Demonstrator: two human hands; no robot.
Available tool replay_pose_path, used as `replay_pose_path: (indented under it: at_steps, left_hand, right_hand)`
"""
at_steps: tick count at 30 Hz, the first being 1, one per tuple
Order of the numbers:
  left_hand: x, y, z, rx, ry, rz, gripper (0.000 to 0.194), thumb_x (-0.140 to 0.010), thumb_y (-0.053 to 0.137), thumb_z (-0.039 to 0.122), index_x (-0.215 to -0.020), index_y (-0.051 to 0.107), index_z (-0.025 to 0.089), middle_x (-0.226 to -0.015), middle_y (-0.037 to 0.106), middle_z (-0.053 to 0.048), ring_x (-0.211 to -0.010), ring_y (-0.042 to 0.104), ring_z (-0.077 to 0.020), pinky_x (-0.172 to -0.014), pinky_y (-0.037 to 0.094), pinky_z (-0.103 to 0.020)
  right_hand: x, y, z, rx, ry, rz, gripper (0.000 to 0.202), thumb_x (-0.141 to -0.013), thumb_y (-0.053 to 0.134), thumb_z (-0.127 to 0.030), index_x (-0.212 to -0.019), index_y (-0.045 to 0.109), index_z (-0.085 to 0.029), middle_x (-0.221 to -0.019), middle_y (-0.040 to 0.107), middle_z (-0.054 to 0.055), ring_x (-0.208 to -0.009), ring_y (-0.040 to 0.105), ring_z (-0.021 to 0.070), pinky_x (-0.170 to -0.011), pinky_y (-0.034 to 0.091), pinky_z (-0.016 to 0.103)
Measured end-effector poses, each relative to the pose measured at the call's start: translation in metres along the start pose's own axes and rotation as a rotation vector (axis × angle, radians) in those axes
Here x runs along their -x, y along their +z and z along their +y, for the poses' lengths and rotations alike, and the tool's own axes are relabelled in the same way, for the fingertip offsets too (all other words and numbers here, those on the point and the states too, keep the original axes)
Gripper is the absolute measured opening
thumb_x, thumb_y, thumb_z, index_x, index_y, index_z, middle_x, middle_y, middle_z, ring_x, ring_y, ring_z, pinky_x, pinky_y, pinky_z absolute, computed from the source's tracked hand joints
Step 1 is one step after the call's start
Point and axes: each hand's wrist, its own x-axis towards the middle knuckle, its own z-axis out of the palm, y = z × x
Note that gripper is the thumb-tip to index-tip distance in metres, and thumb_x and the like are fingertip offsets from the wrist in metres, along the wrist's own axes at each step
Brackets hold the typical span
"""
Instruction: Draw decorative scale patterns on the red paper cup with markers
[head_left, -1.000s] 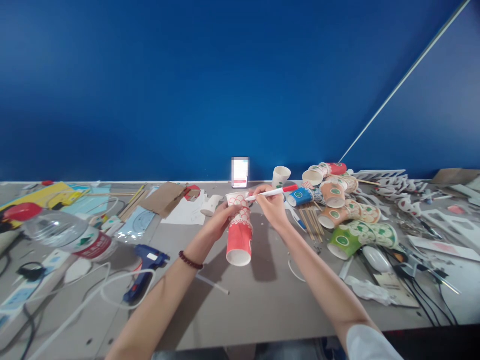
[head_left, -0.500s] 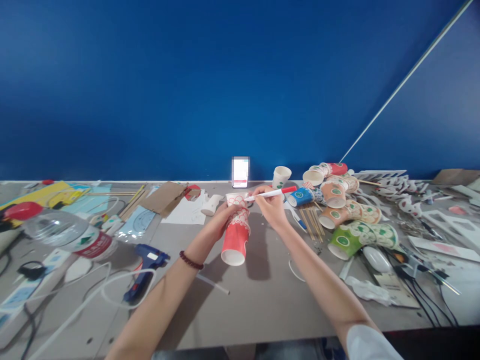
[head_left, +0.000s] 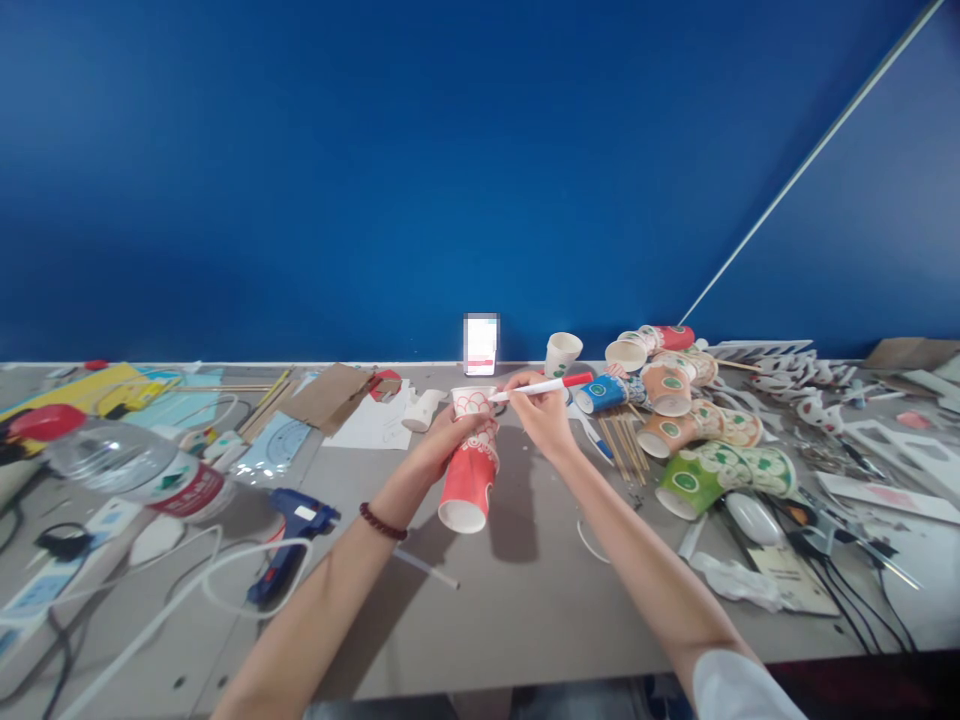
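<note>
My left hand (head_left: pixel 446 443) is wrapped round joined paper cups (head_left: pixel 469 480), holding them above the table. The near cup is red, its open mouth facing me; the far one is white with red scalloped outlines. A white marker with a red end (head_left: pixel 541 387) is pinched in my right hand (head_left: pixel 541 412). Its tip points left, at the side of the white cup; I cannot tell whether it touches. A phone (head_left: pixel 481 345) with a lit screen stands upright just behind the cups.
On the right lie decorated joined cups (head_left: pixel 694 482), wooden sticks (head_left: pixel 624 448) and a blue pen (head_left: pixel 597 440). A white cup (head_left: pixel 562 353) stands near the blue wall. To the left are a glue gun (head_left: pixel 291 545), a plastic bottle (head_left: pixel 142 470), a power strip (head_left: pixel 64 590) and cardboard (head_left: pixel 330 396).
The red end of the joined cups has swung slightly left and toward me. My right hand and the marker have hardly moved.
</note>
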Motion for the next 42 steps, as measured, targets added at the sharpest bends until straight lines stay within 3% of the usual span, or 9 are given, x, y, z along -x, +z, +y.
replay_pose_path:
  at_steps: [10,22,42]
  left_hand:
    - [0.006,0.005,0.009,-0.022,-0.015,0.01,0.032,-0.071,0.068,0.024,-0.1,0.06,0.012,-0.079,0.069,-0.009,-0.063,0.064,-0.0175,-0.061,0.051,-0.028]
    - [-0.001,-0.001,-0.001,-0.007,-0.003,0.004,0.026,-0.071,0.069,0.025,-0.093,0.063,0.013,-0.077,0.07,-0.009,-0.062,0.064,-0.0172,-0.058,0.051,-0.027]
    - [0.009,0.005,0.011,0.011,-0.046,-0.009,0.034,-0.071,0.067,0.026,-0.102,0.061,0.013,-0.078,0.07,-0.009,-0.062,0.065,-0.0181,-0.055,0.05,-0.026]
  right_hand:
    - [-0.001,0.0,0.002,-0.005,0.026,0.047,0.006,-0.066,0.052,-0.02,-0.067,0.058,-0.02,-0.07,0.066,0.001,-0.072,0.065,0.0182,-0.063,0.049,0.027]
    - [-0.001,-0.002,0.004,-0.019,0.06,0.077,0.005,-0.068,0.053,-0.019,-0.068,0.058,-0.021,-0.068,0.067,0.001,-0.069,0.064,0.0183,-0.062,0.049,0.028]
    - [-0.001,-0.002,0.006,-0.022,0.053,0.065,0.005,-0.069,0.052,-0.02,-0.065,0.054,-0.022,-0.063,0.061,-0.001,-0.082,0.069,0.0229,-0.063,0.048,0.027]
